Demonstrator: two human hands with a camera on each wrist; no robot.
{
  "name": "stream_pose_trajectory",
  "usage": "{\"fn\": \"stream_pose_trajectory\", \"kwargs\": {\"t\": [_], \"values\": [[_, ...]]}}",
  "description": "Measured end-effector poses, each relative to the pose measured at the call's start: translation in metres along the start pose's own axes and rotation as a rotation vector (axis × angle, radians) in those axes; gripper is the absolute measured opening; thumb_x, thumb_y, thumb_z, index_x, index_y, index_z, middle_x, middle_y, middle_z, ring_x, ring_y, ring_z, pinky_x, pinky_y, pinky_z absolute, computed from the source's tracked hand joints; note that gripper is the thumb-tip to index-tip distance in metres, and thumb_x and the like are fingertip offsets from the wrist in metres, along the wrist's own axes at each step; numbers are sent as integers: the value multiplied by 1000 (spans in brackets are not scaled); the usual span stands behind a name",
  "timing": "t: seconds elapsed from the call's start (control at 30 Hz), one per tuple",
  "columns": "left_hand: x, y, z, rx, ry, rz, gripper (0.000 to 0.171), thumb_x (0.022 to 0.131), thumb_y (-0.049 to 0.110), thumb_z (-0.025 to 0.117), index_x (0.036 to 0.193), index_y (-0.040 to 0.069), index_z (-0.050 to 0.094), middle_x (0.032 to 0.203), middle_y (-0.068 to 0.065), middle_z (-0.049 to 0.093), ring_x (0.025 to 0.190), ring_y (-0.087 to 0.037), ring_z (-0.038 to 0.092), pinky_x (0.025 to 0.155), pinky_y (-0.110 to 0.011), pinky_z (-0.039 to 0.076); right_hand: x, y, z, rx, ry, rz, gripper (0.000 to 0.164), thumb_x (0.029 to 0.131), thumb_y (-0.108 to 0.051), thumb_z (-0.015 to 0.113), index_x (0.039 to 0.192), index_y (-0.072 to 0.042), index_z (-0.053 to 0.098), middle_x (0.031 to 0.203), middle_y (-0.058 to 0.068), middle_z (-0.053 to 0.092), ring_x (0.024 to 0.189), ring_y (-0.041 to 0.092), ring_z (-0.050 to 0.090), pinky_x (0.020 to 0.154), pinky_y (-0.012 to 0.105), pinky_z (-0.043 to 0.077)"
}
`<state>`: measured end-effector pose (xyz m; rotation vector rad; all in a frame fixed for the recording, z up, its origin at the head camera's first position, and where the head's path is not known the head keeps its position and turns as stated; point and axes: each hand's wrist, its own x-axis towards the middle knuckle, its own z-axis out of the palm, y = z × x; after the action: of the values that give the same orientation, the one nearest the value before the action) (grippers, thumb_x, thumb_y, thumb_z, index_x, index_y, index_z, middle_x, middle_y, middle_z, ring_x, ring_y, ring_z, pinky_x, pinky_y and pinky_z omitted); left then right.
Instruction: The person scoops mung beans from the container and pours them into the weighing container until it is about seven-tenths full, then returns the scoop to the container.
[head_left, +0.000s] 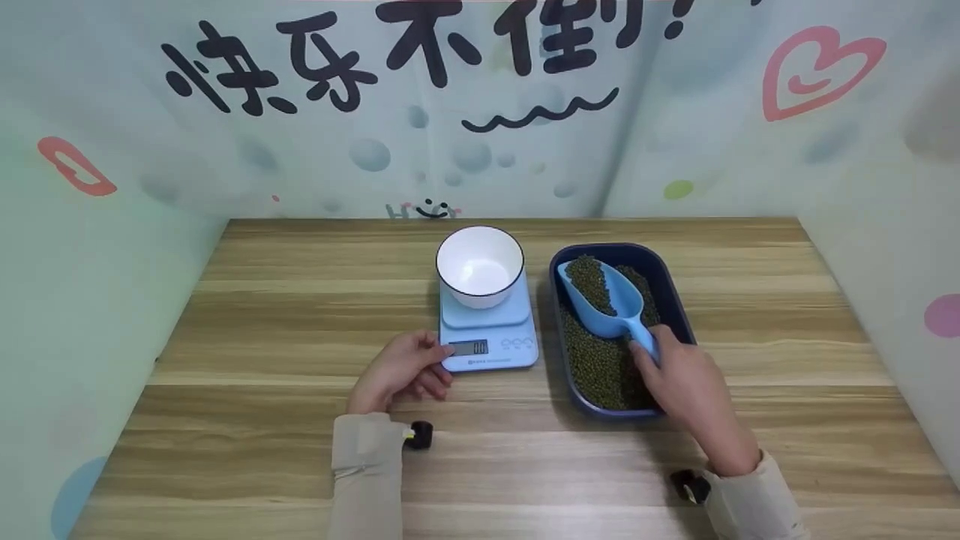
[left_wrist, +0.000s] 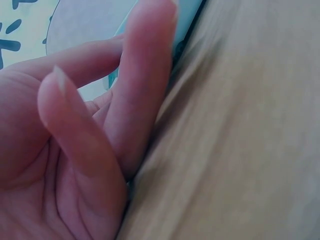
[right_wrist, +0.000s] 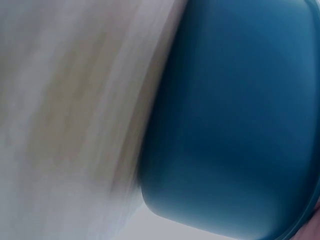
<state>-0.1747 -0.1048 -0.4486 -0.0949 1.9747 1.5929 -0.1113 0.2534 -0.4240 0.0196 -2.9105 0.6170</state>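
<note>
A light-blue kitchen scale (head_left: 487, 360) stands on the table, its display reading 0.0. On its platform sits a white bowl (head_left: 480, 259) with a dark rim, nothing in it. My left hand (head_left: 405, 367) pinches the scale's near left corner, thumb beside the display; its curled fingers (left_wrist: 145, 75) show close up in the left wrist view. My right hand (head_left: 686, 375) grips the handle of a blue scoop (head_left: 626, 292). Mung beans (head_left: 589, 281) lie in the scoop, which is over the dark-blue tub (head_left: 679, 300) of mung beans. The right wrist view shows mostly the tub's outer wall (right_wrist: 235, 115).
The wood-grain table (head_left: 300, 300) ends at a printed backdrop (head_left: 480, 157) behind the scale and tub. Side walls of the same cloth flank it. A narrow strip of tabletop separates the scale from the tub.
</note>
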Motion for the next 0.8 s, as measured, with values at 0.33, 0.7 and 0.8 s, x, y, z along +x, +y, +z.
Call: {"fn": "stream_pose_trajectory", "kwargs": {"t": [0.33, 0.7, 0.8], "values": [[11, -12, -1, -4, 24, -4, 32, 88, 34, 62, 100, 8, 49, 82, -14, 68, 61, -22, 68, 42, -24, 44, 1, 1, 1, -4, 2, -6, 34, 94, -34, 50, 105, -2, 54, 58, 4, 47, 47, 18, 44, 41, 29, 32], [13, -14, -1, -4, 13, 20, 27, 89, 29, 61, 96, 6, 49, 78, -14, 68, 56, -21, 66, 40, -23, 41, 0, -1, 1, -7, 6, 4, 35, 94, -36, 47, 103, -3, 55, 56, 3, 44, 47, 19, 43, 42, 31, 31], [14, -14, -2, 2, 15, 14, 28, 89, 31, 61, 98, 6, 49, 79, -14, 68, 56, -21, 66, 40, -23, 41, 0, -1, 1, -8, 3, 9, 36, 94, -36, 48, 104, -2, 55, 57, 3, 45, 47, 19, 44, 42, 31, 31]]}}
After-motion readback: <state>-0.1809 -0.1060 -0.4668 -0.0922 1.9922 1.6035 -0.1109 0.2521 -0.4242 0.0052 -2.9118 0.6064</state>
